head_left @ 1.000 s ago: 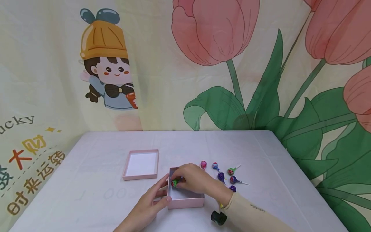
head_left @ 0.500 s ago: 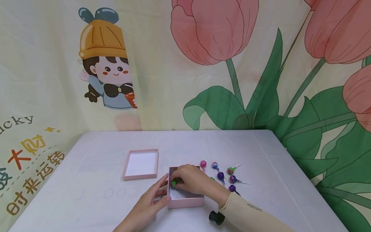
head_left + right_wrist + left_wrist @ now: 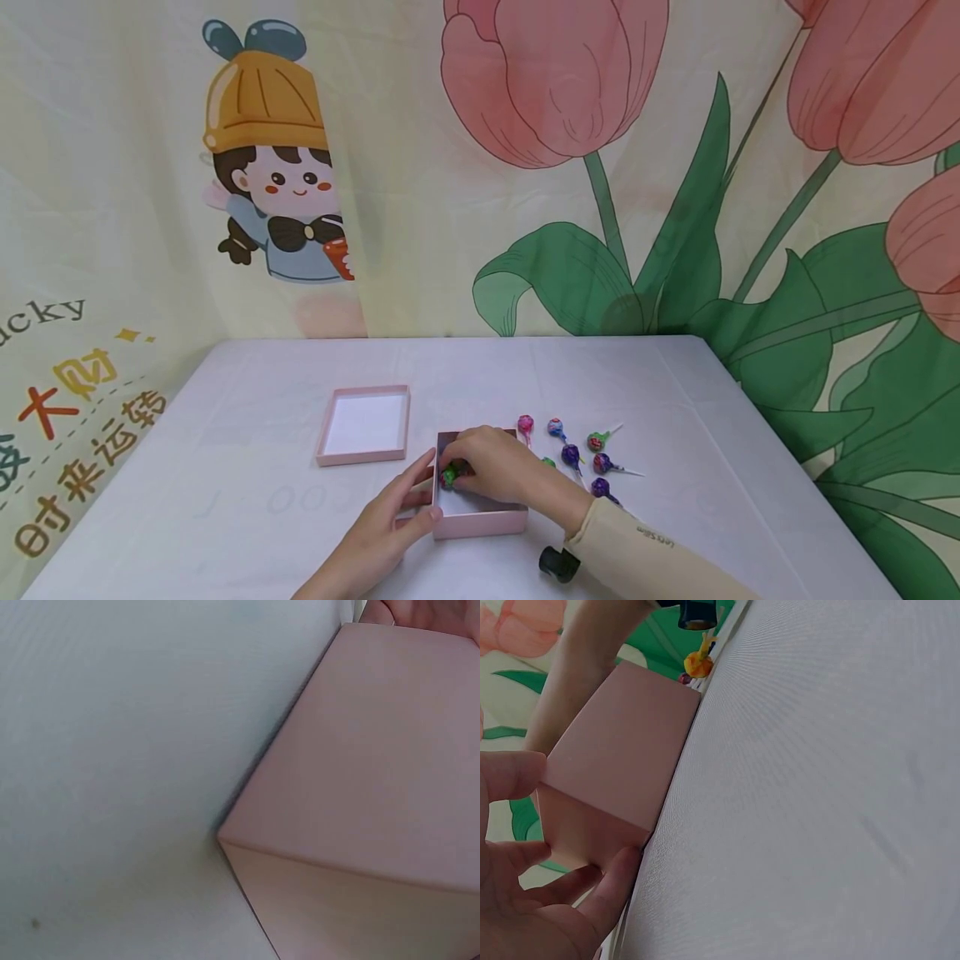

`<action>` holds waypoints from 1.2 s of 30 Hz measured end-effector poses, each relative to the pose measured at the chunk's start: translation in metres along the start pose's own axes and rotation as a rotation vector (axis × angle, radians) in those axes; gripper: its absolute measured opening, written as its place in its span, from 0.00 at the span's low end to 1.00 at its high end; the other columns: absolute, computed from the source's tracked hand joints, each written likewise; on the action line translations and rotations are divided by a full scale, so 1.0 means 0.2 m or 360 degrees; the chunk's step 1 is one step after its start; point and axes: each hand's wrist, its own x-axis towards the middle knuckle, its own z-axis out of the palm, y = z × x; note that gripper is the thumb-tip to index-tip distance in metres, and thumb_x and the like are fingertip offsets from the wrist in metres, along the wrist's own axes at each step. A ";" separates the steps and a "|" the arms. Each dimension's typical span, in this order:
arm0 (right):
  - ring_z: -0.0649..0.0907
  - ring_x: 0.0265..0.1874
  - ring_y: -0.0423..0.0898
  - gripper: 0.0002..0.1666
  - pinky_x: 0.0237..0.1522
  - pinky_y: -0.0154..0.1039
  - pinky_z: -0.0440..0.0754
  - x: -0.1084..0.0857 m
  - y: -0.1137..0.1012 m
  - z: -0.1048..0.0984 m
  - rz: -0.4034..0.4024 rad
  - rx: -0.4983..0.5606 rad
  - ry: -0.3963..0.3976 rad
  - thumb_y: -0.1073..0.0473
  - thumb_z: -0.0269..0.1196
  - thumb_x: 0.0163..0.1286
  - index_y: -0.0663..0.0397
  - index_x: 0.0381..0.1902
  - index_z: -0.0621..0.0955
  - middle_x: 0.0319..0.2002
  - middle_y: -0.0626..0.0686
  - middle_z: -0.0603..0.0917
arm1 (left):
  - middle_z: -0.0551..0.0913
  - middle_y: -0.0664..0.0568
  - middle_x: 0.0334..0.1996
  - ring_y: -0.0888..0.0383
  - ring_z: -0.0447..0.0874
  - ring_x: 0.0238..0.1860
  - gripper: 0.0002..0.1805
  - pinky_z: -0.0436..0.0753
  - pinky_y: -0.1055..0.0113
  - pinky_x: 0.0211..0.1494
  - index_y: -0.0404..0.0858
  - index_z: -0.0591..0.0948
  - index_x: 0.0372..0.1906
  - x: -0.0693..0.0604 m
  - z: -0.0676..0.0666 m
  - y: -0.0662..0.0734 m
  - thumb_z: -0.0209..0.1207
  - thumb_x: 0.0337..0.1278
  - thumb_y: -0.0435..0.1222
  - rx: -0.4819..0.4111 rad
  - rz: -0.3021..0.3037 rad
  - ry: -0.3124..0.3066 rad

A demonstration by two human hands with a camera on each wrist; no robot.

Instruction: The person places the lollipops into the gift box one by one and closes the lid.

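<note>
left hand [image 3: 387,520]: fingers extended, touching pink box [image 3: 480,526] at left wall and near corner, likely steadying it | right hand [image 3: 495,465]: inside, fingers curled, pinching 1 green lollipop [image 3: 449,476] by left wall | loose lollipops [image 3: 571,455]: right of box, within easy right-hand reach | lid [image 3: 367,423]: farther left, presumably aside for access

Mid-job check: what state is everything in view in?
Box: open, upright on the table
Lid: off, hollow side up
Green lollipop: inside the box, held
Other lollipops: loose, right of the box
Left hand: resting against the box
Right hand: reaching in, holding the green lollipop
</note>
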 end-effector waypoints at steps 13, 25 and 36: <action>0.81 0.37 0.33 0.11 0.49 0.27 0.82 -0.01 0.00 -0.04 -0.0033 0.0010 0.0022 0.59 0.76 0.68 0.44 0.48 0.92 0.41 0.41 0.90 | 0.65 0.39 0.81 0.46 0.76 0.71 0.41 0.80 0.73 0.59 0.51 0.57 0.86 0.01 0.00 0.00 0.62 0.77 0.44 0.0010 -0.0006 0.0019; 0.86 0.40 0.40 0.14 0.43 0.28 0.84 -0.10 0.04 -0.23 0.0033 0.0208 0.0099 0.61 0.74 0.71 0.49 0.53 0.91 0.45 0.45 0.91 | 0.65 0.37 0.80 0.44 0.76 0.71 0.40 0.81 0.69 0.59 0.51 0.58 0.86 0.00 0.00 0.00 0.62 0.77 0.44 0.0023 -0.0034 0.0043; 0.85 0.39 0.40 0.15 0.39 0.30 0.85 -0.22 0.22 -0.42 0.0114 0.0206 0.0285 0.61 0.75 0.70 0.49 0.54 0.89 0.43 0.44 0.89 | 0.65 0.36 0.80 0.44 0.76 0.71 0.41 0.82 0.68 0.60 0.52 0.58 0.86 0.01 0.01 0.00 0.63 0.76 0.45 0.0033 -0.0037 0.0051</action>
